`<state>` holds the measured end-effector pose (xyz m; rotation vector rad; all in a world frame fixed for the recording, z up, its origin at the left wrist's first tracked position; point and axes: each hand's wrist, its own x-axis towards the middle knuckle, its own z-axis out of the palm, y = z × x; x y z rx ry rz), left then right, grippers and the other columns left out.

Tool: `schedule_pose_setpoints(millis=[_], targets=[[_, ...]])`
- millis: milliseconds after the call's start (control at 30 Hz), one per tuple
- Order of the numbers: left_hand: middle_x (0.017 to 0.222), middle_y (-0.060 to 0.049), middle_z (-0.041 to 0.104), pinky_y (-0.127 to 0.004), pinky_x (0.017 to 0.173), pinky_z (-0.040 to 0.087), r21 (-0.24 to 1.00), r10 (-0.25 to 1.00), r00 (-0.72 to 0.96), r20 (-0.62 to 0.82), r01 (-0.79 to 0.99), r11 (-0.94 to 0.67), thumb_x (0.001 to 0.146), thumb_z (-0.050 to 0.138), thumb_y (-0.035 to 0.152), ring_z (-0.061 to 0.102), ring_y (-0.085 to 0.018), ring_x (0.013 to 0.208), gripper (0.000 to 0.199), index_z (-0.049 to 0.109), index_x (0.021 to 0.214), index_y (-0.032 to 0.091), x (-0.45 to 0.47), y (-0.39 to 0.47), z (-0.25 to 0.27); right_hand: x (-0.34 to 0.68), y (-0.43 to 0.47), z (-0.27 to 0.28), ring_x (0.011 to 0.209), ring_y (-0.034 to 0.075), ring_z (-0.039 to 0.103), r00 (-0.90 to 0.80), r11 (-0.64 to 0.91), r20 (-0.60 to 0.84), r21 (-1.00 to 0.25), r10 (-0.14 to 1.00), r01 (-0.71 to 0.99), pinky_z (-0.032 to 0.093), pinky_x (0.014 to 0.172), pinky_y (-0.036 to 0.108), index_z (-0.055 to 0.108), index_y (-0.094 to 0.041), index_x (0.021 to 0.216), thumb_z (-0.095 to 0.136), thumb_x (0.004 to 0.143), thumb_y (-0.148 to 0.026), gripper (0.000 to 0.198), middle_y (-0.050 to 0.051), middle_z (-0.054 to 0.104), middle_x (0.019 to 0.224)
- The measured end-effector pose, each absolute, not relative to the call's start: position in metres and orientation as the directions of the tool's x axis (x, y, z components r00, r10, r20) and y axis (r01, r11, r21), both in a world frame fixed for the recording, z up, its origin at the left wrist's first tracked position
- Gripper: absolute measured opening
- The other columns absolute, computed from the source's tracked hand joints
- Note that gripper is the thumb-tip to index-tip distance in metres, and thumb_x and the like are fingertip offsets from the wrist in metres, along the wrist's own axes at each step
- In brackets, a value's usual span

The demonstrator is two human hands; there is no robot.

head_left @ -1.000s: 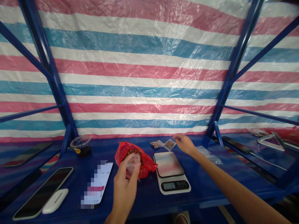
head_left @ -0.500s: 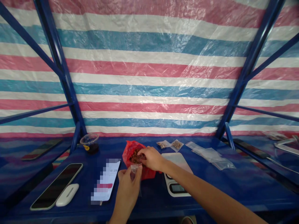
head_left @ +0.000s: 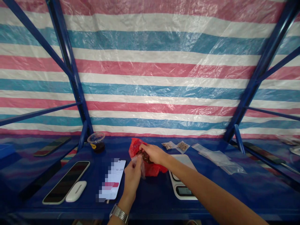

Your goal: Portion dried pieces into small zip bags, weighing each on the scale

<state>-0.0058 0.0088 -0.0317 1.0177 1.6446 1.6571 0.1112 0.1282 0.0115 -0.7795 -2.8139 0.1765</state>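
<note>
A red plastic bag lies crumpled open on the blue table, with small brown dried pieces inside its mouth. My right hand reaches over it from the right, fingers curled together among the pieces; what is pinched is hidden. Close in front, my left hand grips a small clear plastic bag between thumb and fingers, its top up against the red bag. A white kitchen scale stands right of the red bag, partly under my right forearm.
Two filled clear packets lie behind the scale, and several flat clear bags to the right. On the left are a lit phone, a dark phone, a white earbud case and a lidded cup. Blue posts flank the table.
My left hand has moved up and forward with the clear bag, nearer my right fingers. The right hand stays at the red bag. The whole view has shifted slightly, and a wristwatch now shows.
</note>
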Motion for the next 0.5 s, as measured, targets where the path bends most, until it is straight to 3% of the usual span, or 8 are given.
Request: schedule_pose_setpoints(millis=[133, 267, 400, 500], targets=[[0.1, -0.011, 0.079, -0.04, 0.095, 0.055, 0.981, 0.895, -0.443, 0.054, -0.144, -0.131, 0.084, 0.065, 0.065, 0.073, -0.025, 0.095, 0.055, 0.075, 0.102, 0.014, -0.007, 0.009, -0.032, 0.116, 0.125, 0.007, 0.095, 0.023, 0.071, -0.832, 0.851, 0.198, -0.224, 0.518, 0.476, 0.046, 0.075, 0.025, 0.054, -0.022, 0.126, 0.061, 0.078, -0.005, 0.052, 0.007, 0.074, 0.111], [0.113, -0.012, 0.077, -0.04, 0.099, 0.053, 0.965, 0.919, -0.392, 0.049, -0.22, -0.146, 0.088, 0.066, 0.059, 0.072, -0.025, 0.102, 0.051, 0.073, 0.11, 0.014, -0.006, 0.007, -0.034, 0.12, 0.122, 0.002, 0.099, 0.022, 0.071, -0.797, 0.803, 0.237, -0.4, 0.555, 0.441, 0.049, 0.08, 0.025, 0.054, -0.024, 0.127, 0.056, 0.076, 0.002, 0.057, 0.005, 0.074, 0.112], [0.115, -0.012, 0.077, -0.04, 0.099, 0.053, 0.976, 0.926, -0.375, 0.046, -0.178, -0.121, 0.091, 0.062, 0.058, 0.072, -0.025, 0.104, 0.051, 0.071, 0.116, 0.014, -0.006, 0.005, -0.031, 0.12, 0.121, -0.005, 0.102, 0.02, 0.072, -0.776, 0.701, 0.272, -0.653, 0.569, 0.285, 0.052, 0.085, 0.026, 0.054, -0.024, 0.122, 0.055, 0.072, 0.006, 0.058, 0.003, 0.075, 0.11], [0.112, -0.012, 0.076, -0.041, 0.1, 0.052, 0.991, 0.903, -0.41, 0.124, 0.01, -0.132, 0.091, 0.061, 0.058, 0.07, -0.027, 0.107, 0.052, 0.071, 0.116, 0.014, -0.008, 0.005, -0.027, 0.121, 0.122, -0.011, 0.1, 0.019, 0.073, -0.721, 0.543, 0.286, -0.827, 0.631, 0.147, 0.056, 0.088, 0.03, 0.052, -0.024, 0.118, 0.057, 0.07, 0.004, 0.056, 0.003, 0.075, 0.106]])
